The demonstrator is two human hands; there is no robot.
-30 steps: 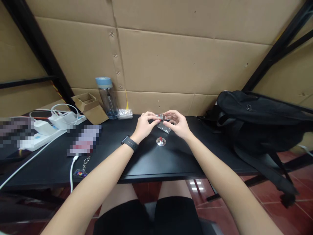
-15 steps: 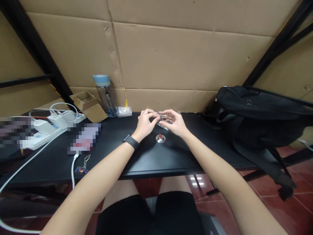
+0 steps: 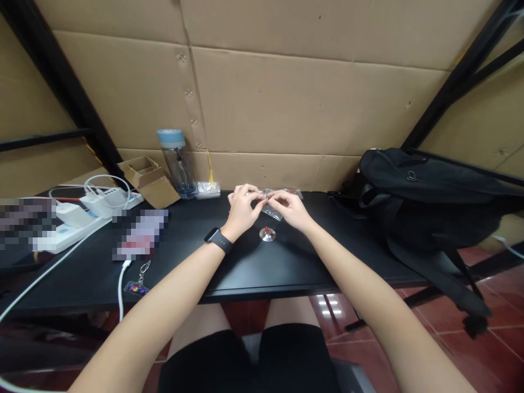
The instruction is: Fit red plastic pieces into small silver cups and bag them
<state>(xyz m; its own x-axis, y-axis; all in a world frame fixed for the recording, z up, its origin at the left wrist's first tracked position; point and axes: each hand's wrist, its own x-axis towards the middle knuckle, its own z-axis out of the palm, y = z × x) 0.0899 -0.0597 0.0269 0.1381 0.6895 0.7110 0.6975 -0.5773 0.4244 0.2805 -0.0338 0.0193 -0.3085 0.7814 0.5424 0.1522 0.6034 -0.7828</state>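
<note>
My left hand [image 3: 244,208] and my right hand [image 3: 290,210] meet above the far half of the black desk, thumbs and forefingers pinched close together. Between the fingertips is something small with a bit of red on it; the fingers hide most of it. Just behind and below lies a clear plastic bag [image 3: 273,213], partly covered by the hands, with some red showing near it. On the desk nearer to me rests a small round shiny metal disc [image 3: 267,235], raised in the middle, with a red cord at its top. Neither hand touches this disc.
To the left are a power strip [image 3: 47,240] with white cables, a phone [image 3: 143,234] on a cable, a keychain [image 3: 137,287], an opened cardboard box [image 3: 153,183], a bottle [image 3: 179,169] and a plastic-wrapped packet [image 3: 208,190]. A black backpack [image 3: 429,196] stands right.
My right fingers have closed in from a looser curl, and the fingertips of both hands have come nearer together. The metal disc stays in place on the desk.
</note>
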